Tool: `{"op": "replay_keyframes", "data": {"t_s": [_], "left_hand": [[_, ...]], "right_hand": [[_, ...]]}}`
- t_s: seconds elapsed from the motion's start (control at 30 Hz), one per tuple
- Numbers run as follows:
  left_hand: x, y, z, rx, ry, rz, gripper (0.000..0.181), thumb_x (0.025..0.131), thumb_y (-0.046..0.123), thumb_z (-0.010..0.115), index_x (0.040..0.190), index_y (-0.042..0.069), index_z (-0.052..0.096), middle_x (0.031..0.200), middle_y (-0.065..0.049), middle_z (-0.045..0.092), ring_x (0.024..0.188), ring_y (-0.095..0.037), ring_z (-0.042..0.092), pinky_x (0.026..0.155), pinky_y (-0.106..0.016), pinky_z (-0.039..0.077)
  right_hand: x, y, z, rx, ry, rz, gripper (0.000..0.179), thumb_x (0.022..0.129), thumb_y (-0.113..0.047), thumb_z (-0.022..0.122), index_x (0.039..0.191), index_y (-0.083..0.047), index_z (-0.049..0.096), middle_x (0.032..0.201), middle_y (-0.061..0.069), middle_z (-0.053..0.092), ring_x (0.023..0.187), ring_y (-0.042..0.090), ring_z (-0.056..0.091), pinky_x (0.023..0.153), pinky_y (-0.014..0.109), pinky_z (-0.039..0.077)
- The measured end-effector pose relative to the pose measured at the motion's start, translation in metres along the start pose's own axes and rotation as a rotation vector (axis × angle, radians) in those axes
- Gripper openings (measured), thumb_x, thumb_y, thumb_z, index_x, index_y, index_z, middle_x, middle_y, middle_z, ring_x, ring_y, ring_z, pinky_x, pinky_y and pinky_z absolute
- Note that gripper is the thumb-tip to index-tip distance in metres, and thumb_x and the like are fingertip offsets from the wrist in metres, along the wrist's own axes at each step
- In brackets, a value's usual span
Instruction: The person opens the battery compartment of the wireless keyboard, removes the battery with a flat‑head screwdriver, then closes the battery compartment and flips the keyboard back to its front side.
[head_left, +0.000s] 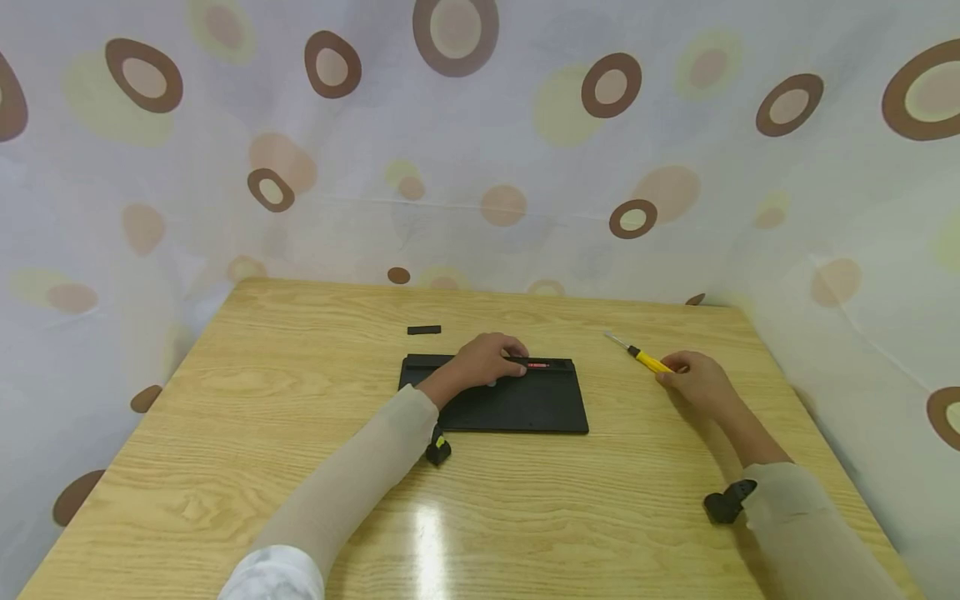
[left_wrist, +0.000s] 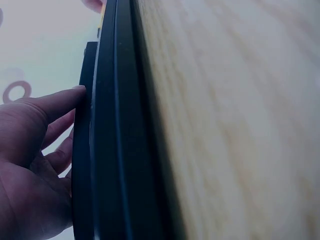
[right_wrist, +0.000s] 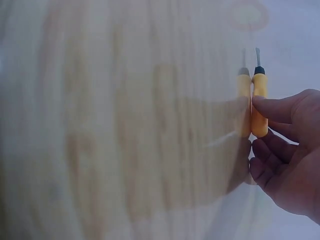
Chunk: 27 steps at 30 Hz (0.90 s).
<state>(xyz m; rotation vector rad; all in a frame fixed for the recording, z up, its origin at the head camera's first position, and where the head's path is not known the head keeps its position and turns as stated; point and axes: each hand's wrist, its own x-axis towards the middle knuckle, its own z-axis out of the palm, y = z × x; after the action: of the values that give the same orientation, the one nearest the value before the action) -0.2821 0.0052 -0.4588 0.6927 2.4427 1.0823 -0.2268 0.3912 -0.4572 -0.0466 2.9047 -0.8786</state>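
A black keyboard [head_left: 517,404] lies face down on the table, its raised ridge along the far side. In that ridge a red battery [head_left: 537,365] shows in an uncovered slot. My left hand [head_left: 483,360] grips the ridge left of the slot; in the left wrist view the thumb [left_wrist: 65,102] rests on the edge, with the other fingers partly hidden behind. At the right, my right hand [head_left: 699,382] pinches the yellow handle of a screwdriver [right_wrist: 260,102] between thumb and fingers. The screwdriver is low over the table, its metal tip pointing away to the left.
Behind the keyboard, a small black battery cover [head_left: 424,330] lies on the wooden table [head_left: 300,375]. A patterned white cloth [head_left: 480,133] hangs behind the table and at both sides. Each wrist carries a small black camera.
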Motion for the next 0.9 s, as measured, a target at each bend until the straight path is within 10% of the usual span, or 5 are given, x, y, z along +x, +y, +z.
{"op": "replay_keyframes", "data": {"t_s": [0.3,0.4,0.57,0.9], "left_hand": [[0.0,0.001,-0.001,-0.002,-0.004,-0.004,0.03,0.1,0.03,0.066,0.128,0.02,0.066,0.129,-0.002,0.063,0.081,-0.015,0.065,0.063,-0.029,0.055],[0.0,0.001,-0.001,0.004,-0.005,-0.007,0.03,0.1,0.03,0.066,0.128,0.021,0.066,0.13,-0.002,0.063,0.081,-0.015,0.065,0.063,-0.029,0.055],[0.0,0.0,-0.002,0.001,-0.011,-0.008,0.03,0.1,0.03,0.066,0.129,0.021,0.066,0.132,-0.002,0.063,0.081,-0.015,0.066,0.063,-0.029,0.055],[0.0,-0.001,-0.001,0.013,-0.007,0.002,0.032,0.1,0.031,0.066,0.13,0.02,0.066,0.132,-0.003,0.063,0.08,-0.014,0.066,0.063,-0.029,0.055]], "right_hand": [[-0.007,-0.003,0.0,0.01,0.069,0.015,0.05,0.106,-0.032,0.052,0.139,0.006,0.053,0.136,0.032,0.054,0.119,0.048,0.053,0.094,0.059,0.048],[-0.014,-0.007,-0.003,0.045,0.152,-0.01,0.049,0.106,-0.032,0.052,0.138,0.004,0.055,0.135,0.031,0.055,0.115,0.045,0.055,0.085,0.044,0.053],[-0.019,-0.012,-0.005,0.112,0.307,-0.057,0.046,0.104,-0.035,0.056,0.134,0.001,0.06,0.123,0.023,0.062,0.095,0.017,0.062,0.068,0.014,0.047],[-0.017,-0.032,-0.006,0.253,0.492,-0.13,0.044,0.102,-0.031,0.062,0.136,-0.004,0.059,0.114,0.006,0.065,0.084,-0.011,0.06,0.073,0.005,0.048]]}}
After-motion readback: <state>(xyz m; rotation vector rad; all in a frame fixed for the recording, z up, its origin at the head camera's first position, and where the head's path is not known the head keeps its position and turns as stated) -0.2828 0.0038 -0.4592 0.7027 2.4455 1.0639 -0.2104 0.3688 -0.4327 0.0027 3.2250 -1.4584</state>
